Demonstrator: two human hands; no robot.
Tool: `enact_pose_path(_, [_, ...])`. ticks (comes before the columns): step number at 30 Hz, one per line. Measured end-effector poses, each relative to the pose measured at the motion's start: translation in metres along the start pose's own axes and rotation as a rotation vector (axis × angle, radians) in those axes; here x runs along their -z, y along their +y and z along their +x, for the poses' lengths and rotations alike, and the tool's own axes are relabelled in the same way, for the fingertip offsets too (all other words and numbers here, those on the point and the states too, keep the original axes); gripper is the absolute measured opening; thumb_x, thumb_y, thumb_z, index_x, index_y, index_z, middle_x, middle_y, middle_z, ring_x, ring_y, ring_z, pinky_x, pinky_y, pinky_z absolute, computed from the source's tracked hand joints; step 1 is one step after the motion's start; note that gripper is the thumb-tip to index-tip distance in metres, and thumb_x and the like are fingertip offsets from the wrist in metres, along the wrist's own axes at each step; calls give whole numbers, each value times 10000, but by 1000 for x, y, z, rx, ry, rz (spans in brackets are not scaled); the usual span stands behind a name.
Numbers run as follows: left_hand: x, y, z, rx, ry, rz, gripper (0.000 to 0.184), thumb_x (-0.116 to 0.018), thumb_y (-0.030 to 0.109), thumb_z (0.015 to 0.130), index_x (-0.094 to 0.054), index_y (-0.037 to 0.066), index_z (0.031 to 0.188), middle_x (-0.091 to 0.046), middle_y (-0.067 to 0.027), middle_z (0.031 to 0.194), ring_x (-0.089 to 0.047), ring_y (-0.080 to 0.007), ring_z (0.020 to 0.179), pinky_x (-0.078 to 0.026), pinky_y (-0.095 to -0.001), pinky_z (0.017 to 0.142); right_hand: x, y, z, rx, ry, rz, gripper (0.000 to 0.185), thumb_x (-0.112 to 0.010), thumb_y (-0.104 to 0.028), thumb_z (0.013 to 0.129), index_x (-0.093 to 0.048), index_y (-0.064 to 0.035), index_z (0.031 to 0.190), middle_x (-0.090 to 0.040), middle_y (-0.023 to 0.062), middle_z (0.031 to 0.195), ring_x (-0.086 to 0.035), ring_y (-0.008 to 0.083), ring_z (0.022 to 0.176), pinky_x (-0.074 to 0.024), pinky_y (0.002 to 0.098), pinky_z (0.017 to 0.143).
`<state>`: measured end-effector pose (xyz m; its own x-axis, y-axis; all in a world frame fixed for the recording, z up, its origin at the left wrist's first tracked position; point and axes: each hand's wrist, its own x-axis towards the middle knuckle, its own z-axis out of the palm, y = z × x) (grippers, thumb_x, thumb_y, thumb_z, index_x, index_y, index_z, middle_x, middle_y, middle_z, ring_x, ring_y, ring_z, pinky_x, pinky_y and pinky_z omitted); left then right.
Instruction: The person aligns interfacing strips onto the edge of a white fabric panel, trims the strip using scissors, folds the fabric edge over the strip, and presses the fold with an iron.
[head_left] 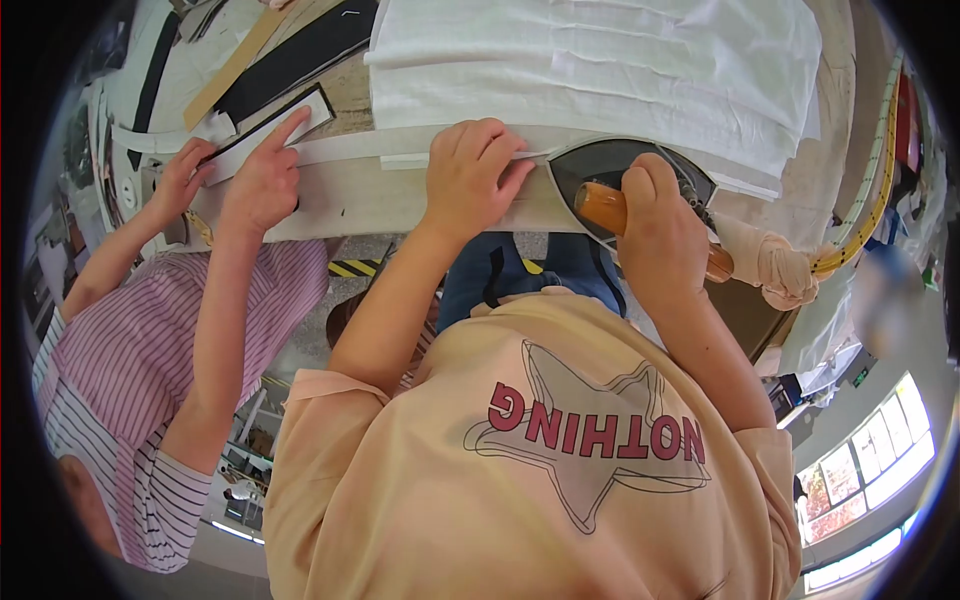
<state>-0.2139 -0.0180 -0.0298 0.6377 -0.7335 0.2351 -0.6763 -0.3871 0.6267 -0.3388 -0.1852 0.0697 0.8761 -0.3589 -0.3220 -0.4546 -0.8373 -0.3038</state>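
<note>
My right hand point(660, 230) is wrapped round the wooden handle of an iron point(605, 165). The iron's dark, pointed body lies on the near edge of the table, over a long white fabric strip point(345, 148). My left hand point(472, 175) pinches this strip just left of the iron, thumb and forefinger together at its fold. Part of the strip is hidden beneath the iron and my fingers.
A large white cloth point(590, 60) covers the table's far side. At left, a co-worker's hands point(260, 185) hold a black-edged white piece point(265, 135). Black strips point(295, 62) lie beyond. A cloth-wrapped hose point(780, 265) runs right of the iron.
</note>
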Motion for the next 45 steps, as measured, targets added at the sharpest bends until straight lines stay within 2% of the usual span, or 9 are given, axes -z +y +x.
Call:
enact_pose_path(2, [-2,-6,0,-17,17,14,178,-772,132,713,-633,125,824,-584,-35,927,-576,-278,903,-424,-415,807,0,1,2,72,72,-72,184,-615,-35,775,-513,-62,925,-549,77,1072,-668,236,702,-532,340,545])
enact_pose_path(7, [-1,-12,0,98,-1,-17,171,-769,133,716,-635,127,822,-587,-31,922,-576,-276,889,-427,-417,794,1,0,1,73,69,-74,187,-609,-35,780,-516,-60,940,-550,78,1083,-664,241,703,-532,337,552])
enact_pose_path(11, [3,-15,6,151,-41,-51,169,-767,132,715,-637,129,823,-592,-27,916,-575,-277,876,-431,-416,782,4,-7,2,-20,-67,27,332,-625,57,723,-522,-52,1019,-545,96,1205,-646,350,850,-524,432,674])
enact_pose_path(14, [3,-16,7,182,-95,-74,168,-767,129,715,-637,129,822,-595,-25,912,-574,-279,869,-433,-416,775,-3,-18,8,171,49,-127,214,-633,-48,760,-515,-75,936,-550,67,1082,-664,208,692,-533,326,556])
enact_pose_path(19, [14,-21,3,169,-59,-117,171,-770,133,716,-640,131,827,-600,-25,919,-580,-281,883,-437,-412,781,-9,-37,17,144,-8,-167,234,-648,-50,743,-514,-81,931,-545,67,1069,-662,197,680,-536,312,562])
enact_pose_path(23, [26,-29,-8,93,52,-65,176,-775,142,717,-642,134,832,-604,-24,928,-583,-277,892,-436,-413,790,-8,-37,16,147,-9,-132,230,-650,-47,744,-510,-72,925,-541,77,1055,-660,208,671,-539,313,554])
enact_pose_path(26, [29,-36,-15,68,37,40,181,-779,148,717,-644,136,836,-605,-23,933,-584,-273,898,-435,-414,795,-6,-34,15,56,-100,15,427,-707,47,670,-498,-49,1029,-525,100,1215,-648,350,851,-524,421,678])
enact_pose_path(41, [33,-48,-7,239,-71,-106,110,-740,112,746,-656,124,817,-612,-23,911,-589,-284,871,-441,-407,786,-10,-61,25,130,-161,17,467,-755,23,652,-495,-29,1036,-516,108,1247,-654,345,887,-536,424,677])
enact_pose_path(45, [51,-64,-6,95,43,-38,109,-704,87,771,-688,132,869,-624,-26,940,-591,-285,909,-447,-407,814,-13,-72,29,92,-170,26,462,-742,32,657,-499,-35,1045,-520,103,1250,-654,339,889,-534,420,673])
